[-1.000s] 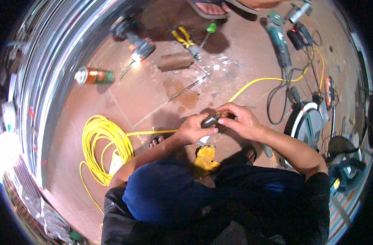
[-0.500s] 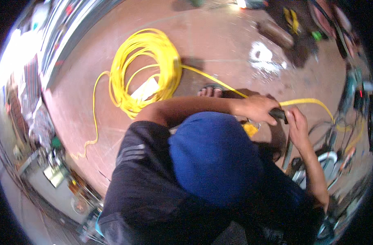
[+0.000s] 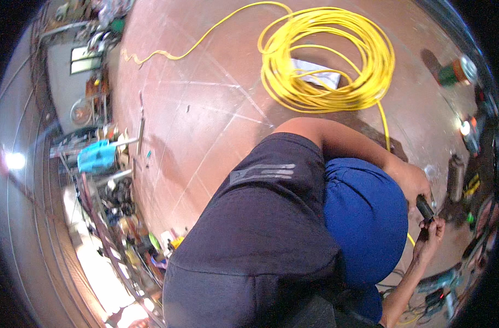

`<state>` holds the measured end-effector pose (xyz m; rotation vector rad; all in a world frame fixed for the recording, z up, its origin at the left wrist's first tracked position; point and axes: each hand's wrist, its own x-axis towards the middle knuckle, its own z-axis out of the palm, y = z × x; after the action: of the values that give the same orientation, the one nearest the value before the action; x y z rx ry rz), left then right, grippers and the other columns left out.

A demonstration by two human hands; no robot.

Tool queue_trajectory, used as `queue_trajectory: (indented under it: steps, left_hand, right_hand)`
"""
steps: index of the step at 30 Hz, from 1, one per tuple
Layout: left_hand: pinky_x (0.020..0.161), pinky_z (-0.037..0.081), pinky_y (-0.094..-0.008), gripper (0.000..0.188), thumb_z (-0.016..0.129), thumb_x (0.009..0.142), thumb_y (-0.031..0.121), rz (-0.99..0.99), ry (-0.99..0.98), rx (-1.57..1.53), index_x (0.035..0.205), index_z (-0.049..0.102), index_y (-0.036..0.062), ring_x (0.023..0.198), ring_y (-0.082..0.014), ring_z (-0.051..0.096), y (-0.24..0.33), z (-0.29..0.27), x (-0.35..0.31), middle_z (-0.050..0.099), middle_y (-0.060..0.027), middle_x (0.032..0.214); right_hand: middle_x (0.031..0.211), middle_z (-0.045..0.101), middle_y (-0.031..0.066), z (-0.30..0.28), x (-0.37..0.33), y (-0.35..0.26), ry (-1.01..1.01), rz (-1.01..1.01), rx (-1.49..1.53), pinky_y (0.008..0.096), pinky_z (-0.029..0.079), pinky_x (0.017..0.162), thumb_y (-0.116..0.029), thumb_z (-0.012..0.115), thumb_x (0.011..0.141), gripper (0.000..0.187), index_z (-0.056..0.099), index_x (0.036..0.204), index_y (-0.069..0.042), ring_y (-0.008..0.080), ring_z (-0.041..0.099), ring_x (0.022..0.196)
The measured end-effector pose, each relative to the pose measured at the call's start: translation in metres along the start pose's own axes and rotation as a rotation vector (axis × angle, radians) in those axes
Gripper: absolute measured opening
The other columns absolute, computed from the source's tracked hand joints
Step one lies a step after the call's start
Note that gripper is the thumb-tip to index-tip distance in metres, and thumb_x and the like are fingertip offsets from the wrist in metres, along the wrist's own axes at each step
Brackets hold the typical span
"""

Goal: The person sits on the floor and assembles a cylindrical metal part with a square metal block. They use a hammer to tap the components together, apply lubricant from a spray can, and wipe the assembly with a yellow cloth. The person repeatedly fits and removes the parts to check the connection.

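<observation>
My left hand (image 3: 415, 185) is closed around a short black cylinder (image 3: 424, 208) at the right of the view. Close by, my right hand (image 3: 432, 232) has its fingers curled at the cylinder's lower end. What the cylinder belongs to cannot be made out. A big coil of yellow cable (image 3: 388, 65) lies on the floor beyond my left arm, with white paper or cloth (image 3: 330, 78) inside the loop. One strand leaves the coil toward my hands and passes out of sight behind my arm. Rounded blue cloth (image 3: 364, 218) and a black sleeve (image 3: 260, 175) hide much of the middle.
At the right edge stand a green can (image 3: 458, 71) and a dark brown cylinder (image 3: 455, 177), with a yellow-handled tool (image 3: 472, 186) beside it. Tools and thin cables (image 3: 438, 295) lie at lower right. Metal frames and a bright blue cloth (image 3: 96, 156) line the left.
The view has swung round, so the coil now shows farther right and my hands sit nearer the right edge. Both hands remain at the black cylinder.
</observation>
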<state>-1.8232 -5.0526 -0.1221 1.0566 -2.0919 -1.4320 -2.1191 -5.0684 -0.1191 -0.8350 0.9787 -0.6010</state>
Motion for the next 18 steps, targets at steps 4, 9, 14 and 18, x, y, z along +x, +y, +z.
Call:
queue_trajectory:
  steps: [4, 9, 14, 18]
  left_hand:
    - [0.087, 0.051, -0.0500, 0.046, 0.081, 0.076, 0.033, 0.083, 0.042, -0.072, 0.116, 0.069, 0.0122, 0.099, -0.0398, 0.068, -0.006, -0.002, -0.029, 0.072, -0.0192, 0.101]
    - [0.087, 0.050, -0.0513, 0.043, 0.079, 0.079, 0.034, 0.000, 0.014, -0.037, 0.113, 0.069, 0.0087, 0.099, -0.0407, 0.067, -0.015, -0.005, -0.052, 0.072, -0.0215, 0.102]
    - [0.086, 0.050, -0.0512, 0.045, 0.079, 0.080, 0.038, -0.048, -0.042, -0.065, 0.113, 0.071, 0.0090, 0.101, -0.0413, 0.067, -0.017, -0.005, -0.051, 0.072, -0.0208, 0.104]
    - [0.088, 0.049, -0.0509, 0.047, 0.078, 0.081, 0.039, -0.068, -0.129, -0.080, 0.117, 0.070, 0.0098, 0.103, -0.0409, 0.066, -0.029, -0.002, -0.038, 0.072, -0.0203, 0.107]
  right_hand:
    - [0.108, 0.061, 0.0033, 0.029, 0.025, -0.001, -0.187, 0.128, 0.082, 0.0317, 0.052, 0.082, -0.017, 0.075, 0.091, 0.025, 0.062, 0.110, -0.008, 0.0174, 0.060, 0.093]
    - [0.110, 0.063, 0.0067, 0.062, 0.044, 0.002, -0.229, 0.342, 0.098, 0.0311, 0.058, 0.081, -0.015, 0.077, 0.088, 0.029, 0.062, 0.112, -0.005, 0.0183, 0.063, 0.092]
    - [0.104, 0.063, 0.0064, 0.065, 0.051, 0.011, -0.203, 0.316, 0.000, 0.0316, 0.054, 0.080, -0.021, 0.076, 0.090, 0.031, 0.060, 0.110, -0.005, 0.0193, 0.063, 0.082]
    - [0.102, 0.062, 0.0039, 0.055, 0.051, 0.019, -0.223, 0.300, -0.199, 0.0324, 0.052, 0.081, -0.023, 0.072, 0.093, 0.024, 0.061, 0.106, -0.007, 0.0171, 0.062, 0.086]
